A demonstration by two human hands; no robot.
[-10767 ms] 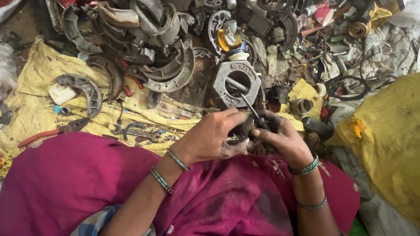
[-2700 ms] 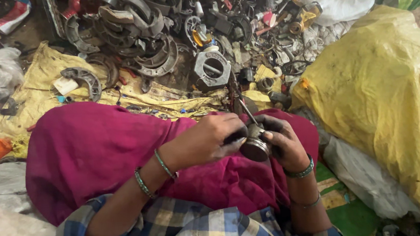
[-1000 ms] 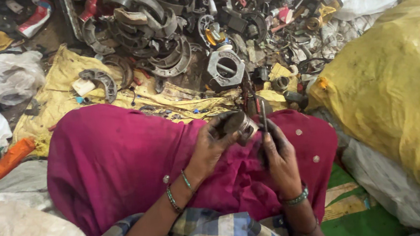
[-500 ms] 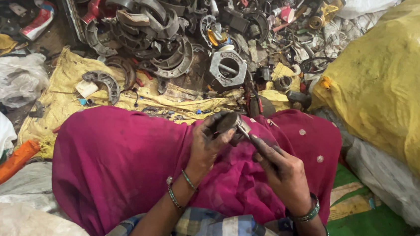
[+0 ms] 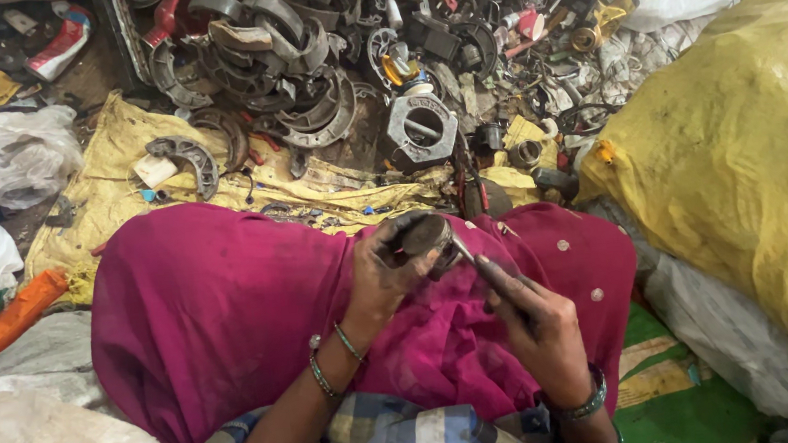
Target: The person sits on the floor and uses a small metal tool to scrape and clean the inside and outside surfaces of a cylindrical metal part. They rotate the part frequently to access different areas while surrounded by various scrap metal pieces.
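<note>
Hands meet over a magenta cloth (image 5: 223,310) spread across the person's lap, and that cloth serves as landmark. Above its upper middle, the left hand (image 5: 381,274) is closed around a small round metal part (image 5: 425,235), dark and greasy. The right hand (image 5: 533,318), just right of it, grips a thin metal tool (image 5: 468,253) whose tip touches the part's edge. Judging by this, the step in hand is prying or scraping at the part; the next move seems to call for a steady hold and small, controlled force at the tip. Beyond the cloth's far edge lies a dense scrap metal pile (image 5: 307,69) on yellow sheeting. A bulging yellow sack (image 5: 736,157) crowds its right side, white bags (image 5: 6,168) its left. Open room is only over the lap.
</note>
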